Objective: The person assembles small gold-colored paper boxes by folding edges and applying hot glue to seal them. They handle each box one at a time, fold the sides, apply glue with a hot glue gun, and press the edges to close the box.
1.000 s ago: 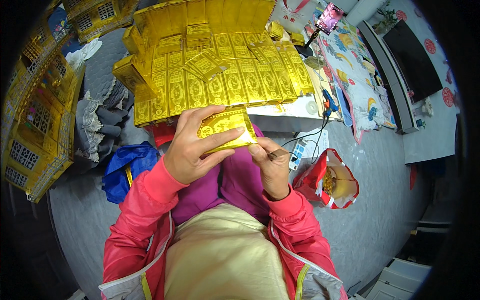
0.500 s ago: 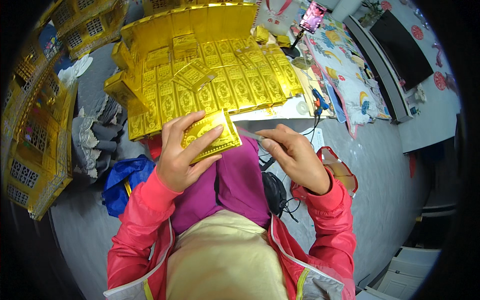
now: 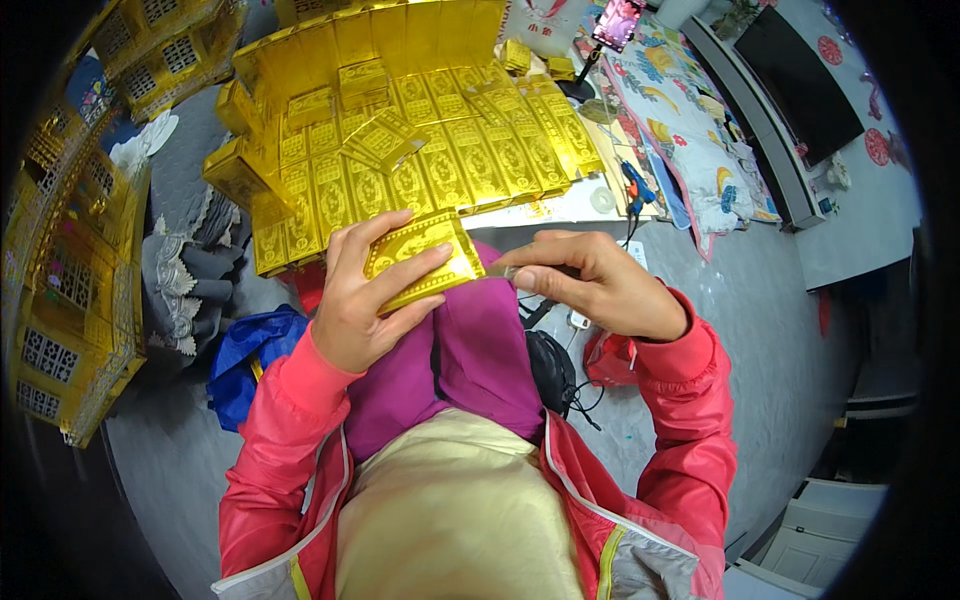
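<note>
A small gold foil box (image 3: 424,250) with embossed patterns is gripped in my left hand (image 3: 362,290), with my fingers across its top and the thumb along its lower side. My right hand (image 3: 598,283) is just beyond the box's right end, thumb and index finger pinched together. Between those fingertips is a thin pale strip (image 3: 507,271); its far tip is at the box's end, and I cannot tell whether they touch. Rows of gold foil boxes (image 3: 408,187) lie side by side on the table ahead, and a fan of loose gold pieces (image 3: 385,140) rests on them.
An upright gold panel (image 3: 400,40) backs the rows. To the right are a blue glue gun (image 3: 636,187), a tape roll (image 3: 603,200) and a phone on a stand (image 3: 617,24). Gold latticed structures (image 3: 75,270) stand at the left, above a blue bag (image 3: 255,355).
My right hand has turned, its fingers moving closer to the box's end, and less of the pale strip shows. The left hand keeps its hold on the box.
</note>
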